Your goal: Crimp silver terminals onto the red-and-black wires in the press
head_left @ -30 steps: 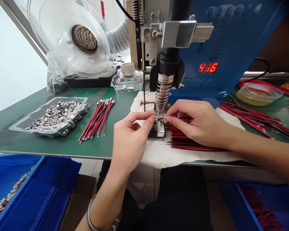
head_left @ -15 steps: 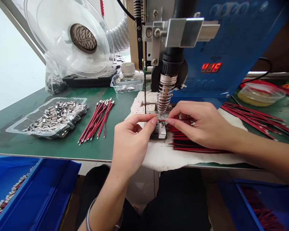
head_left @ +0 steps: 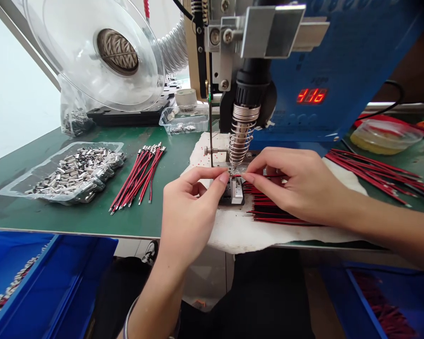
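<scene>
Under the soldering machine's spring-wrapped tip (head_left: 240, 141), both of my hands meet at a small metal fixture (head_left: 237, 192). My left hand (head_left: 192, 207) is pinched, thumb against forefinger, at the fixture's left side; whatever lies between the fingertips is too small to make out. From the right, my right hand (head_left: 289, 181) pinches a thin red-and-black wire (head_left: 237, 176), whose end reaches under the tip. Below that hand, a bundle of red and black wires (head_left: 265, 207) lies on a pale cloth (head_left: 240, 235).
Left of my hands are wires with metal connectors (head_left: 137, 176) and a clear plastic tray (head_left: 12, 190) of connectors. A clear fume hood (head_left: 74, 61) stands behind. The blue machine housing (head_left: 304, 122) rises at right. Blue bins (head_left: 70, 278) sit below the table edge.
My hands keep almost the same pose at the fixture. The camera view has shifted slightly, and the red digits on the blue housing look different.
</scene>
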Demonstrator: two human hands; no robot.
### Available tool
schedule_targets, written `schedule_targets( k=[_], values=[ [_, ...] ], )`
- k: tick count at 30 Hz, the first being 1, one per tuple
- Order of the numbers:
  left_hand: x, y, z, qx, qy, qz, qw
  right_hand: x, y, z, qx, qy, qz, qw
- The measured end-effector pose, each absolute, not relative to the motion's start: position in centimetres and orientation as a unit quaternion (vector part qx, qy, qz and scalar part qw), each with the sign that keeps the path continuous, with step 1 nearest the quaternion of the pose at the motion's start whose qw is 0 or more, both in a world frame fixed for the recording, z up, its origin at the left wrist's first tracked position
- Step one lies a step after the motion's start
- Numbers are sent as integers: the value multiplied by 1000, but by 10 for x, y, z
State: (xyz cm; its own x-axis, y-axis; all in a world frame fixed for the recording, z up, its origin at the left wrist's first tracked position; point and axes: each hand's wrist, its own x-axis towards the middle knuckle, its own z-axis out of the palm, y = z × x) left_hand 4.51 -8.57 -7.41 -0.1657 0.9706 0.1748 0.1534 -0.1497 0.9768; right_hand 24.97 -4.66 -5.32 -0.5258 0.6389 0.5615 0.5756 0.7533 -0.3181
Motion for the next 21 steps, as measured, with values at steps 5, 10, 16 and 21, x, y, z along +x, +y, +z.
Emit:
schedule_targets(
  k=[5, 10, 16, 21],
  values=[
    [46, -86, -72, 525, 545, 538, 371, 248, -47, -55, -355, -867, 45, 347],
    [44, -87, -72, 528, 544, 537, 370, 247, -48, -55, -346, -867, 44, 356],
    [46, -88, -74, 521, 536, 548, 376, 246, -49, -57, -353, -863, 45, 360],
    [47, -87, -73, 514, 536, 552, 379, 247, -49, -57, -352, -862, 46, 361]
  ],
)
